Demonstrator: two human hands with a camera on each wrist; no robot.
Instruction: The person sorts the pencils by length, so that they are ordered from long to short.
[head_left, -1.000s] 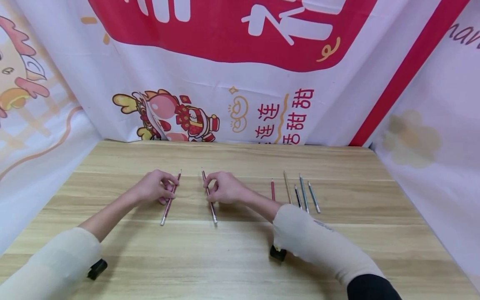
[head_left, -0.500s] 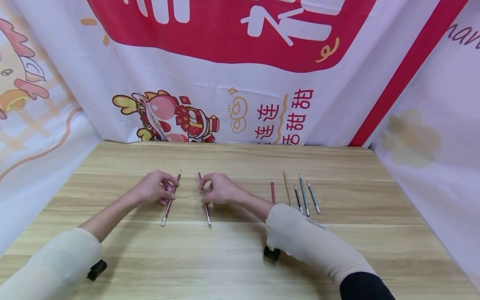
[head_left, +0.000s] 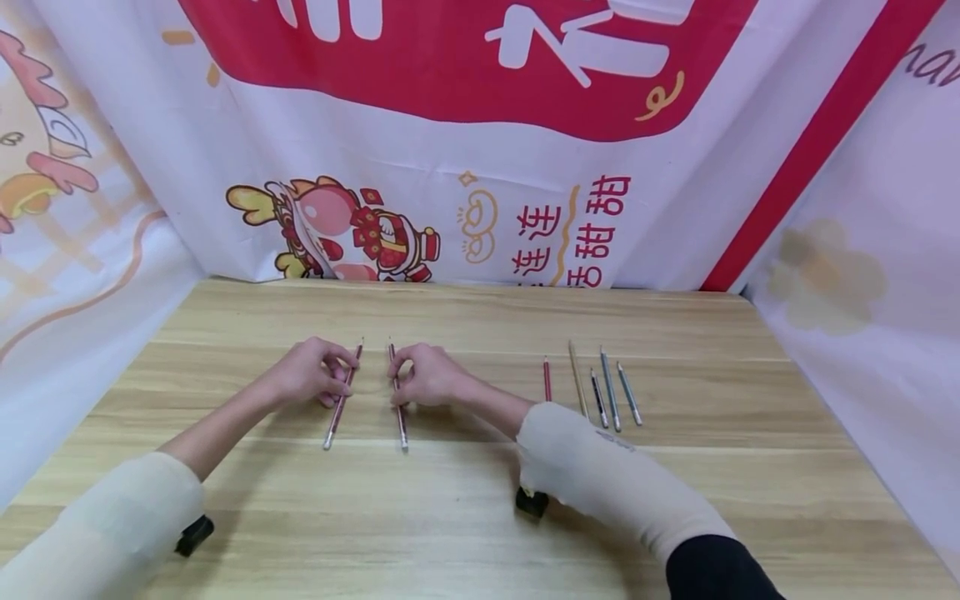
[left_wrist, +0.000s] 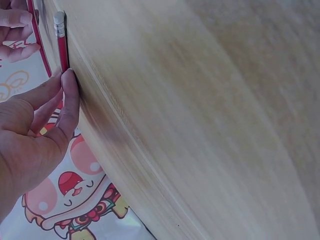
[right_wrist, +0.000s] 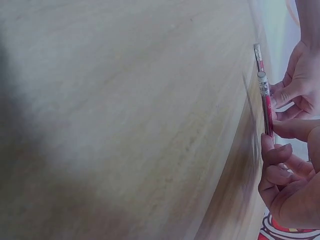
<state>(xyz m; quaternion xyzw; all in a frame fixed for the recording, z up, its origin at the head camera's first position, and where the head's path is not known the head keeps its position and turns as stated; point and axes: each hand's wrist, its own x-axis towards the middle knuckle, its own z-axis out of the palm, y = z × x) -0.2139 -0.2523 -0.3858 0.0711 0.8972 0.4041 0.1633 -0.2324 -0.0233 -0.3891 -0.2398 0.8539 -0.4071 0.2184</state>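
On the wooden table (head_left: 465, 500) two red pencils with grey eraser ends lie close together, nearly parallel. My left hand (head_left: 339, 377) pinches the left red pencil (head_left: 334, 417) at its middle; the left wrist view shows my fingers (left_wrist: 66, 92) on that pencil (left_wrist: 62, 45). My right hand (head_left: 399, 379) pinches the right red pencil (head_left: 401, 421) in the same way. In the right wrist view my fingertips (right_wrist: 272, 142) curl round this pencil (right_wrist: 266, 102), with the left pencil (right_wrist: 258, 54) just beyond it. Both pencils rest on the table.
To the right lies a row of several loose pencils: a short red one (head_left: 547, 379), a tan one (head_left: 576, 377) and grey ones (head_left: 610, 390). Printed banners (head_left: 480, 167) wall in the table at the back and on both sides.
My right hand has slid its red pencil leftwards, closer to the left pencil. The left hand and its pencil have stayed in place.
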